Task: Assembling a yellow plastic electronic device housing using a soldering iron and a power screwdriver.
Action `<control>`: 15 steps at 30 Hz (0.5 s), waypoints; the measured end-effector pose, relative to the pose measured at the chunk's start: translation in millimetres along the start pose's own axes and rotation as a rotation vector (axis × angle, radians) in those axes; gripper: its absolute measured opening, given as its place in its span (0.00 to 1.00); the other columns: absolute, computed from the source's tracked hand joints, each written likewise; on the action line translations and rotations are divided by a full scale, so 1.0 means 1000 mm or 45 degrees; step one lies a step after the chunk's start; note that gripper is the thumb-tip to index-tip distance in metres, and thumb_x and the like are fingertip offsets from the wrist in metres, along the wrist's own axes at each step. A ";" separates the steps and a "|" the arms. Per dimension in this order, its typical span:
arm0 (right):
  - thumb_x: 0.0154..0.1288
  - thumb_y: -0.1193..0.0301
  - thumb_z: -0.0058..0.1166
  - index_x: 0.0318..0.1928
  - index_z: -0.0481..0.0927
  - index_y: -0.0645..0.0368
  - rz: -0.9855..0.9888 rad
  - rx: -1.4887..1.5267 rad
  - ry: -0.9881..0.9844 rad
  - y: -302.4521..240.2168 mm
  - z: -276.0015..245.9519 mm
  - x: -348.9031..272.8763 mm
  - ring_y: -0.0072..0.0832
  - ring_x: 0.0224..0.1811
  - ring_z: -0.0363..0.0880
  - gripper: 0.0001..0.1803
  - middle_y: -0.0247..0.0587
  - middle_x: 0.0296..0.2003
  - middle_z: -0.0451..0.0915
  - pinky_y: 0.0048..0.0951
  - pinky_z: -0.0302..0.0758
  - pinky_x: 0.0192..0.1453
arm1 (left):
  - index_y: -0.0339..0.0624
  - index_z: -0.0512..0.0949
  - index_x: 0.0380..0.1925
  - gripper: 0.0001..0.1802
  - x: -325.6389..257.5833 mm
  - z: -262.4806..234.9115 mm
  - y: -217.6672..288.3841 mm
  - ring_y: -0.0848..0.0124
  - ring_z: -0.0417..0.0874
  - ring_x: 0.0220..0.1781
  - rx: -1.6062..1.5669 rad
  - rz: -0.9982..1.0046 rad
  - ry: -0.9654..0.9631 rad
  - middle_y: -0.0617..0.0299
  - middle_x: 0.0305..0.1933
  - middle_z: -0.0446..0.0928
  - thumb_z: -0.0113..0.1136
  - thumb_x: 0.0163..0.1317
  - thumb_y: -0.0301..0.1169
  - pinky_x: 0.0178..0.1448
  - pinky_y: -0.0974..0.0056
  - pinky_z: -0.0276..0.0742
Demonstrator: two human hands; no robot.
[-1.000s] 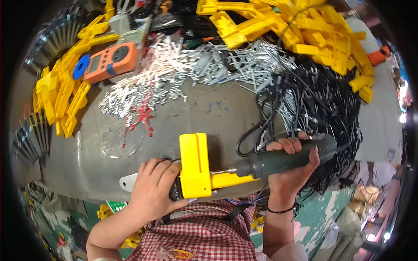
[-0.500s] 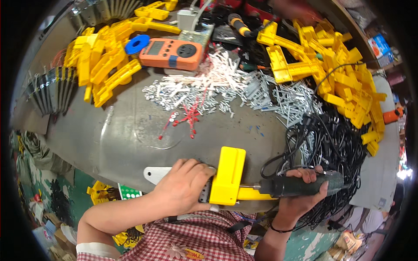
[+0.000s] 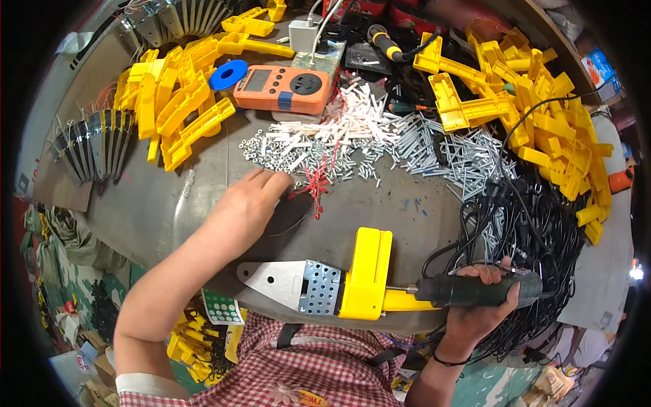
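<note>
My right hand [image 3: 483, 298] is wrapped round a dark power screwdriver [image 3: 461, 290]. The screwdriver's bit meets the side of a yellow plastic housing [image 3: 366, 275], which lies near the table's front edge. From the housing's left side extends a flat metal plate [image 3: 274, 278] with a perforated metal piece [image 3: 321, 288] beside the yellow. My left hand [image 3: 244, 207] is over the table with fingers bent down and close together, at the near edge of the small metal nuts [image 3: 261, 150]. Red-wired small parts [image 3: 316, 186] lie just right of its fingertips. Whatever its fingertips pinch is hidden.
Yellow housings are heaped at left [image 3: 163, 102] and right [image 3: 542, 129]. Screws [image 3: 475, 159] and white sleeves [image 3: 352, 119] lie mid-table, before an orange meter [image 3: 281, 88] and a blue spool [image 3: 228, 74]. Black cables [image 3: 529, 230] crowd the right side; metal plates [image 3: 95, 142] stand at left.
My left hand has let go of the metal plate and moved up and left to the nuts, uncovering the perforated piece. My right hand still holds the screwdriver at the housing.
</note>
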State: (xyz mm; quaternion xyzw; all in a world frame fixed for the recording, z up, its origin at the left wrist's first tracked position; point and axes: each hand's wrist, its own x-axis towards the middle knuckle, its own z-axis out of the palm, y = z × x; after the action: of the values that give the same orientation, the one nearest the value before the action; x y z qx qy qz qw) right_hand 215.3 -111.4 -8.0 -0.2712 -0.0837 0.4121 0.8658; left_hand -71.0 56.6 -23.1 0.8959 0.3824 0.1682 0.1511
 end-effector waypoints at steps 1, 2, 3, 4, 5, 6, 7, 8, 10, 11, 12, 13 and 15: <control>0.63 0.60 0.49 0.55 0.67 0.57 0.008 0.020 0.003 0.000 0.001 0.000 0.21 0.35 0.66 0.23 0.29 0.31 0.64 0.30 0.69 0.51 | 0.38 0.70 0.37 0.18 0.002 -0.004 0.005 0.54 0.74 0.43 0.078 0.023 0.002 0.54 0.36 0.72 0.54 0.43 0.15 0.45 0.58 0.73; 0.63 0.60 0.49 0.55 0.67 0.57 0.002 0.019 0.012 -0.001 0.000 0.000 0.21 0.35 0.66 0.23 0.29 0.31 0.64 0.30 0.69 0.51 | 0.38 0.70 0.37 0.18 0.003 -0.004 0.006 0.54 0.74 0.43 0.074 0.031 -0.006 0.54 0.36 0.72 0.54 0.43 0.15 0.45 0.58 0.73; 0.63 0.60 0.49 0.55 0.67 0.57 0.008 0.021 -0.009 -0.002 -0.002 0.000 0.21 0.36 0.66 0.23 0.29 0.31 0.64 0.30 0.68 0.51 | 0.39 0.70 0.37 0.18 0.003 -0.004 0.006 0.55 0.74 0.42 0.184 0.122 -0.090 0.55 0.36 0.72 0.53 0.43 0.15 0.44 0.58 0.73; 0.63 0.60 0.48 0.56 0.67 0.57 0.014 0.023 -0.030 -0.002 -0.004 0.000 0.21 0.36 0.66 0.23 0.29 0.31 0.64 0.31 0.68 0.51 | 0.40 0.70 0.37 0.18 0.003 -0.004 0.005 0.57 0.75 0.42 0.292 0.214 -0.173 0.56 0.35 0.72 0.53 0.43 0.16 0.44 0.59 0.74; 0.63 0.60 0.48 0.56 0.67 0.57 0.009 0.021 -0.020 -0.002 -0.005 0.001 0.21 0.36 0.66 0.23 0.29 0.31 0.64 0.31 0.68 0.51 | 0.40 0.70 0.37 0.18 0.001 -0.006 0.004 0.57 0.75 0.42 0.288 0.221 -0.181 0.56 0.35 0.72 0.53 0.43 0.16 0.44 0.59 0.74; 0.63 0.60 0.48 0.55 0.67 0.57 0.038 0.045 -0.060 0.000 -0.005 0.002 0.21 0.36 0.66 0.23 0.29 0.31 0.65 0.31 0.68 0.51 | 0.40 0.71 0.36 0.16 -0.001 -0.009 0.002 0.58 0.75 0.42 0.299 0.264 -0.135 0.57 0.35 0.73 0.54 0.44 0.17 0.44 0.60 0.74; 0.63 0.61 0.48 0.55 0.68 0.57 0.065 0.068 -0.102 0.000 -0.005 0.003 0.21 0.36 0.67 0.22 0.29 0.31 0.65 0.32 0.68 0.51 | 0.41 0.71 0.34 0.13 -0.001 -0.011 0.002 0.60 0.75 0.42 0.307 0.307 -0.087 0.59 0.35 0.74 0.54 0.45 0.19 0.44 0.61 0.74; 0.63 0.61 0.48 0.55 0.68 0.57 0.060 0.065 -0.092 0.000 -0.004 0.003 0.21 0.36 0.67 0.22 0.29 0.31 0.65 0.32 0.68 0.51 | 0.41 0.71 0.34 0.13 -0.004 -0.012 0.009 0.60 0.75 0.42 0.301 0.314 -0.094 0.59 0.35 0.74 0.54 0.45 0.19 0.44 0.61 0.74; 0.61 0.59 0.50 0.52 0.71 0.55 0.044 0.079 0.022 0.001 -0.004 0.002 0.22 0.34 0.65 0.21 0.30 0.30 0.66 0.31 0.66 0.48 | 0.40 0.73 0.29 0.14 -0.016 -0.006 0.029 0.60 0.77 0.43 -0.168 0.107 0.051 0.58 0.35 0.76 0.60 0.39 0.16 0.46 0.60 0.74; 0.61 0.59 0.49 0.52 0.71 0.55 0.032 0.078 0.039 0.001 -0.004 0.002 0.22 0.34 0.65 0.21 0.31 0.30 0.66 0.32 0.66 0.48 | 0.40 0.73 0.26 0.13 -0.024 -0.001 0.042 0.62 0.77 0.43 -0.398 -0.011 0.017 0.59 0.34 0.78 0.64 0.40 0.17 0.47 0.60 0.73; 0.61 0.59 0.49 0.52 0.71 0.55 0.027 0.081 0.045 0.001 -0.003 0.001 0.22 0.34 0.65 0.21 0.31 0.30 0.66 0.32 0.66 0.48 | 0.41 0.73 0.26 0.11 -0.033 0.007 0.051 0.64 0.77 0.43 -0.611 -0.034 -0.022 0.61 0.33 0.78 0.63 0.44 0.18 0.47 0.61 0.72; 0.61 0.59 0.50 0.52 0.70 0.55 0.032 0.091 0.061 0.001 -0.004 0.001 0.22 0.34 0.65 0.21 0.31 0.30 0.66 0.32 0.66 0.48 | 0.41 0.73 0.26 0.10 -0.040 0.012 0.059 0.64 0.76 0.43 -0.684 -0.094 -0.015 0.62 0.32 0.78 0.63 0.44 0.19 0.48 0.61 0.70; 0.61 0.59 0.50 0.53 0.70 0.55 0.036 0.101 0.081 0.001 -0.005 0.002 0.22 0.34 0.65 0.22 0.31 0.29 0.66 0.32 0.66 0.48 | 0.41 0.72 0.26 0.10 -0.044 0.018 0.066 0.65 0.75 0.42 -0.758 -0.155 -0.012 0.63 0.32 0.79 0.63 0.44 0.20 0.49 0.61 0.69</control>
State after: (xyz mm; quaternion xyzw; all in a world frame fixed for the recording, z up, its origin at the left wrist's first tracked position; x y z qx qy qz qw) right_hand 217.5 -111.6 -12.8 -0.2509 -0.0357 0.4185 0.8721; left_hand -50.0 -22.5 -21.0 0.7885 0.3686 0.2593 0.4185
